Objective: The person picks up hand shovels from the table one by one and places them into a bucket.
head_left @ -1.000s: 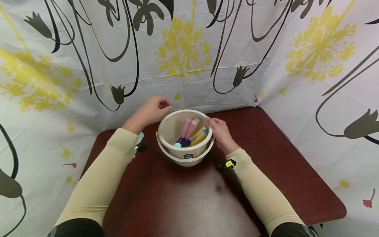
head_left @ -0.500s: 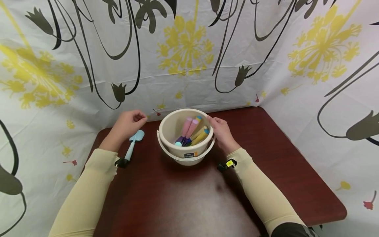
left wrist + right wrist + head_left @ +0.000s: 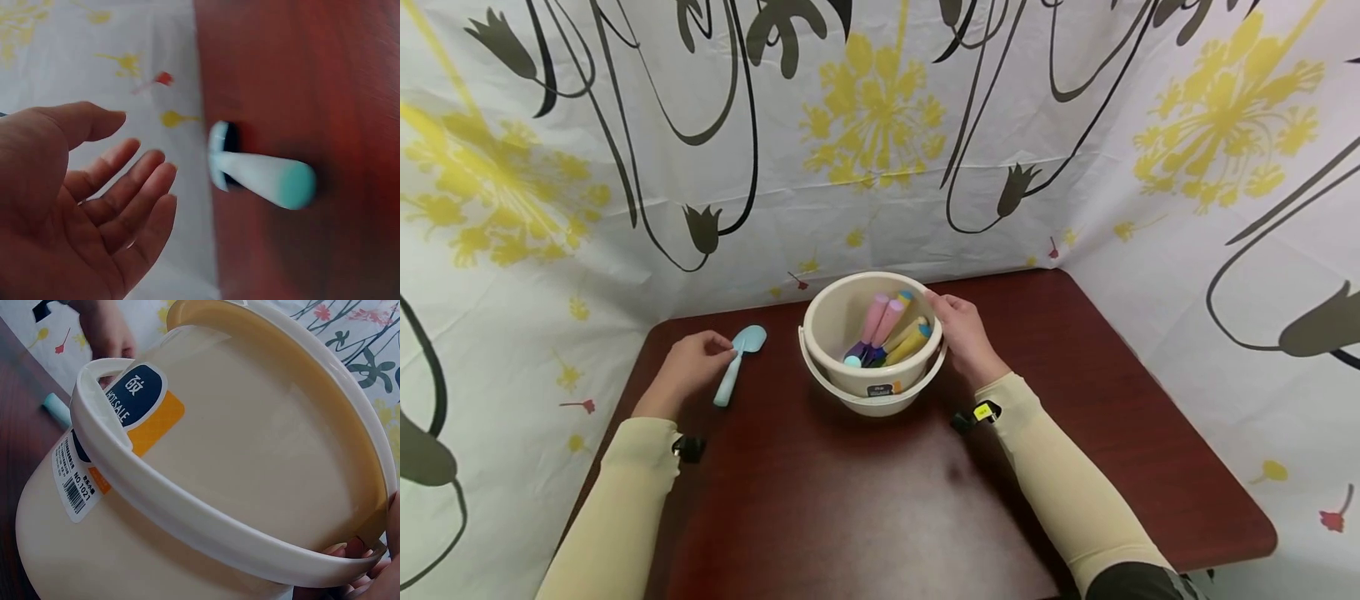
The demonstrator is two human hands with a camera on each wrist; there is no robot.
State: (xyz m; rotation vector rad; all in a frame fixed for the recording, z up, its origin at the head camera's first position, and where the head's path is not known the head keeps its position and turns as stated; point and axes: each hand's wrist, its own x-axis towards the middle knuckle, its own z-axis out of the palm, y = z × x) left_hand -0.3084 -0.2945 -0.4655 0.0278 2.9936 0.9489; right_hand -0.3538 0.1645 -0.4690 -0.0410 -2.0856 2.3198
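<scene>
My left hand (image 3: pixel 691 367) is low beside a light-blue toy trowel (image 3: pixel 727 385) lying on the table, its blade pointing away. In the left wrist view the fingers of the hand (image 3: pixel 87 206) are loosely bent with nothing between them, apart from the trowel's handle (image 3: pixel 269 178). My right hand (image 3: pixel 961 333) grips the right rim of a cream bucket (image 3: pixel 850 381), the thumb over the edge. Inside lie several tools with pink handles (image 3: pixel 880 325) and yellow handles (image 3: pixel 906 346). The right wrist view shows the bucket's wall (image 3: pixel 250 425) and labels close up; the fingers there are partly hidden.
The bucket's white carrying handle (image 3: pixel 181 494) hangs down around its front. Under everything is a dark red-brown table (image 3: pixel 850 500) with rounded corners. A white curtain (image 3: pixel 760 250) with yellow and grey flowers stands behind the table and along both sides.
My left hand has moved left and down, from beside the bucket's rim to next to the trowel, which has come into full view. My right hand stays on the bucket.
</scene>
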